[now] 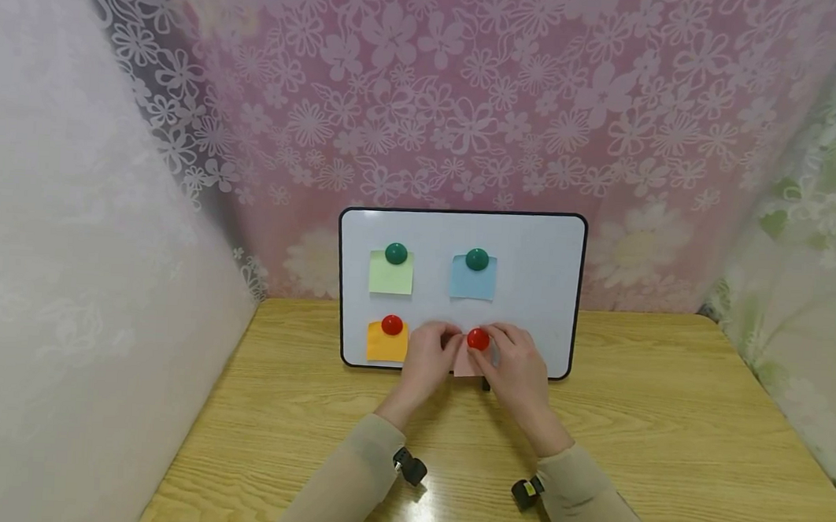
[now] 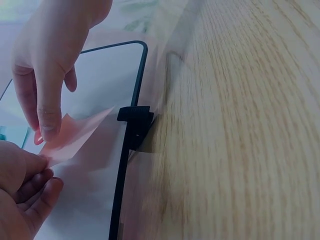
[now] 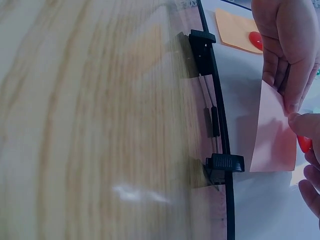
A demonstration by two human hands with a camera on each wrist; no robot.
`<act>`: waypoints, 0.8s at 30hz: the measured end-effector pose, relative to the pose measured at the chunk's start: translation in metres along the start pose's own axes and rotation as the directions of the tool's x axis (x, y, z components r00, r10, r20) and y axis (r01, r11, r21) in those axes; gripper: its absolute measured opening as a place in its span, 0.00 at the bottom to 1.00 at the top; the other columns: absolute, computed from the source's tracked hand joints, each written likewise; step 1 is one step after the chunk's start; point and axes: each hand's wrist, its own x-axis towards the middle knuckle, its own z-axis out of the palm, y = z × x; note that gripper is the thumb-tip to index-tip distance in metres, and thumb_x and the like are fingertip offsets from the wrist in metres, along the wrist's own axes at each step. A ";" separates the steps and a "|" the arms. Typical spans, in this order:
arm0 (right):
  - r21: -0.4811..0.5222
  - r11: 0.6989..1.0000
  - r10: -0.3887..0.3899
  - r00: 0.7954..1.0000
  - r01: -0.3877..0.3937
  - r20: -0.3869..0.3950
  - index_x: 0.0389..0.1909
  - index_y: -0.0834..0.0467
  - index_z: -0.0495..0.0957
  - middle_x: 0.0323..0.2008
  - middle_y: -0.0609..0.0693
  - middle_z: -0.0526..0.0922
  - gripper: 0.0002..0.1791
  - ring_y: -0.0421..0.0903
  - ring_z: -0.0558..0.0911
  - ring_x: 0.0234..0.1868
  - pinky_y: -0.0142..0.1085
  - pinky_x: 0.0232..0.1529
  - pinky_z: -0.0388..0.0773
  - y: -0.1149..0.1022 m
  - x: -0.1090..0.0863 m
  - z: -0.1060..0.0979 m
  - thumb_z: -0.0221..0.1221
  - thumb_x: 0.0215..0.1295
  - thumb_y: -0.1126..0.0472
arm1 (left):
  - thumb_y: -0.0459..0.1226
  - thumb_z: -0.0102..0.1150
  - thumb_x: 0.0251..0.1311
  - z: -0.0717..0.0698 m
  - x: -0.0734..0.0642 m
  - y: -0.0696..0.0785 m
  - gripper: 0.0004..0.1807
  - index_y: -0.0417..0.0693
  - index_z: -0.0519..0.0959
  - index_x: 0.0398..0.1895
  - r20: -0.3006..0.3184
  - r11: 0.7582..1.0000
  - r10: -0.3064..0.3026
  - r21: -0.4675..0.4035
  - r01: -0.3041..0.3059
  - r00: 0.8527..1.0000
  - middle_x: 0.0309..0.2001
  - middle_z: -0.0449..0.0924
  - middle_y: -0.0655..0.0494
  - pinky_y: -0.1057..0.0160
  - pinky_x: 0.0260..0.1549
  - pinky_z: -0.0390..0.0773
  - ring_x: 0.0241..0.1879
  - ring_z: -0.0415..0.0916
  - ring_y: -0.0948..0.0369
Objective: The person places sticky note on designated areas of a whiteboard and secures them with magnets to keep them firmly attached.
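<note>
A pink sticky note [image 1: 464,366] lies against the lower middle of the whiteboard [image 1: 535,255], its lower part standing off the surface in the wrist views. My left hand [image 1: 429,358] pinches the note's upper left edge between thumb and fingers. In my right hand [image 1: 522,370] is a round red magnet [image 1: 478,339], held by thumb and fingertips over the note's top. Seen from the right wrist, the magnet [image 3: 304,144] is partly hidden by the fingers beside the pink note [image 3: 275,135].
Green magnets hold a light green note [image 1: 390,279] and a blue note [image 1: 472,283] in the upper row. An orange note [image 1: 387,344] hangs under another red magnet [image 1: 392,324] at lower left. Black clip feet [image 3: 225,162] support the board on the wooden table [image 1: 296,412].
</note>
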 end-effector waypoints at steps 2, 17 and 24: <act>-0.001 1.000 0.002 1.000 -0.002 0.005 0.55 0.62 0.86 0.53 0.58 0.85 0.25 0.60 0.82 0.56 0.54 0.55 0.84 0.001 0.000 0.001 0.79 0.61 0.55 | 0.35 0.66 0.75 0.000 0.000 0.000 0.06 0.43 0.89 0.44 0.001 1.000 -0.001 0.001 0.001 1.000 0.38 0.86 0.57 0.68 0.36 0.81 0.36 0.77 0.61; -0.035 0.999 -0.002 1.000 0.002 0.002 0.55 0.62 0.86 0.53 0.59 0.86 0.24 0.61 0.82 0.55 0.54 0.54 0.85 0.003 0.002 0.005 0.79 0.61 0.56 | 0.35 0.65 0.75 0.001 0.003 -0.001 0.06 0.43 0.89 0.44 -0.018 0.999 0.019 0.036 -0.018 1.000 0.39 0.87 0.55 0.67 0.38 0.82 0.37 0.78 0.61; -0.032 1.000 0.001 1.000 -0.001 -0.004 0.55 0.63 0.86 0.52 0.60 0.86 0.25 0.60 0.82 0.55 0.54 0.54 0.85 0.002 0.003 0.005 0.80 0.61 0.57 | 0.36 0.66 0.75 0.002 0.003 0.001 0.06 0.44 0.89 0.44 -0.032 0.999 0.025 0.049 -0.023 0.999 0.41 0.87 0.55 0.66 0.40 0.83 0.38 0.79 0.60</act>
